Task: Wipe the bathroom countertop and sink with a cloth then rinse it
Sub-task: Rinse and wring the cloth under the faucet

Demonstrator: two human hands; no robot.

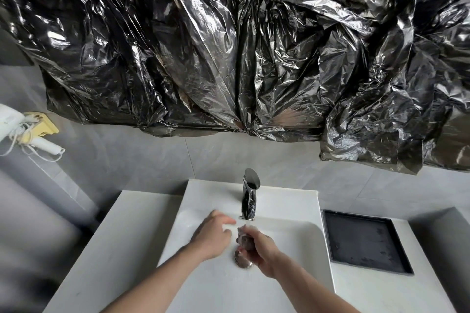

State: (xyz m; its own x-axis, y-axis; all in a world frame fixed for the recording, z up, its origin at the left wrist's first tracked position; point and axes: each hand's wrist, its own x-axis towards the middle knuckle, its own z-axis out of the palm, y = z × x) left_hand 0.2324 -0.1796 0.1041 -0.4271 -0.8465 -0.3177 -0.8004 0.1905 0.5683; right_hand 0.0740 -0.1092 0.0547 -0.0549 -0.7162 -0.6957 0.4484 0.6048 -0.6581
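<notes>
A white sink (300, 239) is set in a white countertop (127, 236), with a chrome tap (249, 195) at its back rim. Water runs from the tap. Over the basin, my right hand (262, 254) grips a bunched grey-brown cloth (243, 238) in the stream. My left hand (212, 236) is just left of the cloth, blurred, its fingers reaching toward the top of the cloth and holding nothing I can make out. Below the cloth a dark round shape (241, 260) shows on the basin floor, either the cloth's lower end or the drain.
A black square tray (366, 239) lies on the counter right of the sink. Crumpled black plastic sheeting (229, 46) covers the wall above. A white hair dryer (15, 122) hangs on the left wall, and grey tiles run behind the tap.
</notes>
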